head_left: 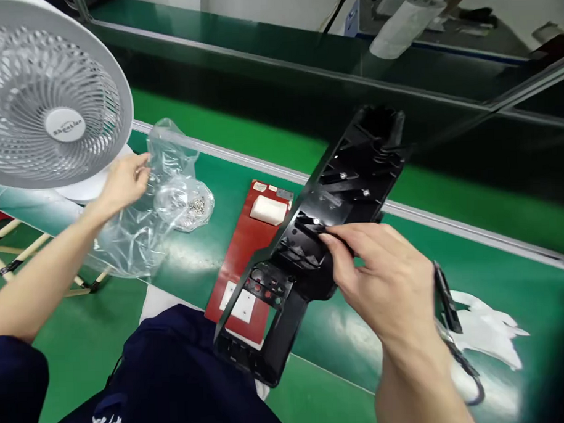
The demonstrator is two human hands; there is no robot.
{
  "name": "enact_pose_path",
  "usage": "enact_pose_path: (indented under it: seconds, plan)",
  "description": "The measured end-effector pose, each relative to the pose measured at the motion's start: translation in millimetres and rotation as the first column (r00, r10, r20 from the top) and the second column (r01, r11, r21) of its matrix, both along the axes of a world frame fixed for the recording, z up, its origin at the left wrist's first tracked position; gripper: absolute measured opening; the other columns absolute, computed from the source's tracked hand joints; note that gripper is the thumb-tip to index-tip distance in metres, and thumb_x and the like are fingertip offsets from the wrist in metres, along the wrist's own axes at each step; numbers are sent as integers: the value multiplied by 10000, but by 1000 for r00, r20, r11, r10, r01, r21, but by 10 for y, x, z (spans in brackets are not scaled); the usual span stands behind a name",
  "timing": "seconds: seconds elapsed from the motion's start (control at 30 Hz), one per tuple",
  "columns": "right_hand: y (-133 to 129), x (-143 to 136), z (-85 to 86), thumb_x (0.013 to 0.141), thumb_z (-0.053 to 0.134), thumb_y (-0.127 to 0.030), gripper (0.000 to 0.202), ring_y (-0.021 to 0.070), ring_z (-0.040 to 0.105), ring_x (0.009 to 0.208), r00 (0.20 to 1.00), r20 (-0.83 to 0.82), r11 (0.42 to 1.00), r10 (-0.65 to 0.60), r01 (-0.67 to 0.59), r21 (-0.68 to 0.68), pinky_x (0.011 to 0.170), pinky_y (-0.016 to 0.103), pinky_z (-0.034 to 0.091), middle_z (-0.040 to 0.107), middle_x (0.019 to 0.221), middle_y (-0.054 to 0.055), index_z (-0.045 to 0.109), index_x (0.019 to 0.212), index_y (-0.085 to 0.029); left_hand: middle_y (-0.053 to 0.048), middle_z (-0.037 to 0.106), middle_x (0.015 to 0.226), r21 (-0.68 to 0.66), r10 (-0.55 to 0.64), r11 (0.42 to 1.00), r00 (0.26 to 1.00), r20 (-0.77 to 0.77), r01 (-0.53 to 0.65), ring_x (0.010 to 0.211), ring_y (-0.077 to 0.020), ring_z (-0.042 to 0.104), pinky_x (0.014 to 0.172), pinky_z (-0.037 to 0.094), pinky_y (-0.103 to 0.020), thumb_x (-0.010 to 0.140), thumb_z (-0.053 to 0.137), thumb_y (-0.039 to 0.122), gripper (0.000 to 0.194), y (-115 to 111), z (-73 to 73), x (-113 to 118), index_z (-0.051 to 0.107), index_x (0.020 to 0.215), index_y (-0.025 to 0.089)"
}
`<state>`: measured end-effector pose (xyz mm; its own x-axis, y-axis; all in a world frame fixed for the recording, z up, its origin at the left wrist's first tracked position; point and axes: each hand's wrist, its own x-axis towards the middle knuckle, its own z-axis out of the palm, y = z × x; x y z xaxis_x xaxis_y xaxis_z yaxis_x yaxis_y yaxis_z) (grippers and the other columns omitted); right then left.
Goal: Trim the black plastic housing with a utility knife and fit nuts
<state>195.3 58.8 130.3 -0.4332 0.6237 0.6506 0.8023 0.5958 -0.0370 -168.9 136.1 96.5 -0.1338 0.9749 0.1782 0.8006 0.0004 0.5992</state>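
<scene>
A long black plastic housing (354, 172) slants across the middle, its ribbed inner side facing me and a rectangular opening at its near end. My right hand (381, 270) is closed at its right edge, thumb and index finger pinched against the inside; anything small between those fingertips is hidden. At the left, my left hand (126, 180) has its fingers curled at the edge of a clear plastic bag (139, 235) and seems to grip the film. Small metal parts (197, 206) lie in a clear, shallow plastic holder (183, 221) beside the bag.
Beneath the housing lies a red board (240, 256) with white blocks, on the green tabletop (191, 258). A large grey fan (51, 102) stands at upper left. A white cloth-like piece (485, 331) and a black cable (467, 365) are at right. A metal rail (234, 157) borders the back.
</scene>
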Motion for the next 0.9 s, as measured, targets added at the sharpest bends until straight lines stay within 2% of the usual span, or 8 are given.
enact_pose_path:
  seconds: [0.1,0.2,0.33,0.43,0.57,0.7,0.8,0.9]
  plan:
    - [3,88,-343,980,485,-191,195,175,544,692,1000,13,997,26,-25,-74,657,297,466,618,801,64,611,852,-114,-214,417,1350,-63,-34,998,976,-217,20,1286,-407,331,1062,215,-619,882,421,200,526,-103,-46,-87,389,1372,12]
    - [42,47,-637,983,474,-182,215,179,540,708,999,-12,988,49,-50,-145,680,302,466,617,805,70,622,855,-95,-212,209,1493,-3,-124,991,907,-403,134,1386,-381,154,1119,129,-579,931,384,276,550,-313,-192,14,309,1420,35]
    - [149,-84,-874,981,469,-169,236,187,509,718,999,32,986,36,-30,-163,689,305,453,601,804,78,639,852,-71,-173,320,1462,-90,-350,931,790,-503,355,1369,-333,264,1130,200,-513,944,417,425,509,-502,-457,52,465,1339,109]
    - [216,-154,-984,977,444,-153,258,197,464,704,988,154,985,-2,29,-171,655,314,431,573,777,80,641,831,-70,-157,328,1467,-179,-329,944,810,-485,277,1362,-335,290,1124,202,-549,965,378,391,477,-496,-635,-155,453,1345,111]
    - [214,-203,-1064,946,420,-103,241,222,440,741,954,294,964,-50,123,-236,670,345,417,538,789,101,629,830,-77,-167,377,1438,-177,-304,952,837,-454,250,1350,-259,335,1137,258,-444,973,277,268,449,-377,-765,-514,486,1284,20]
    - [84,-254,-1032,957,417,-147,226,260,473,818,947,298,927,-118,212,-310,694,397,446,539,889,148,611,985,-34,-164,417,1412,-223,-286,951,884,-369,214,1328,-243,374,1136,275,-424,922,281,213,453,-275,-676,-554,531,1224,-13]
    - [-88,-243,-907,967,480,-211,284,272,518,950,980,82,944,-179,194,-266,739,389,483,536,1071,183,537,1177,-28,-139,387,1440,-259,-285,945,892,-352,200,1345,-241,344,1143,251,-433,911,286,237,482,-254,-497,-378,479,1290,11]
    - [-358,-126,-749,951,522,-174,207,219,573,958,937,-198,952,-287,256,-166,731,320,500,569,1077,137,559,1145,-114,-75,420,1428,-127,-257,966,898,-356,226,1327,-206,376,1141,272,-386,911,296,270,488,-333,-332,-175,477,1313,60]
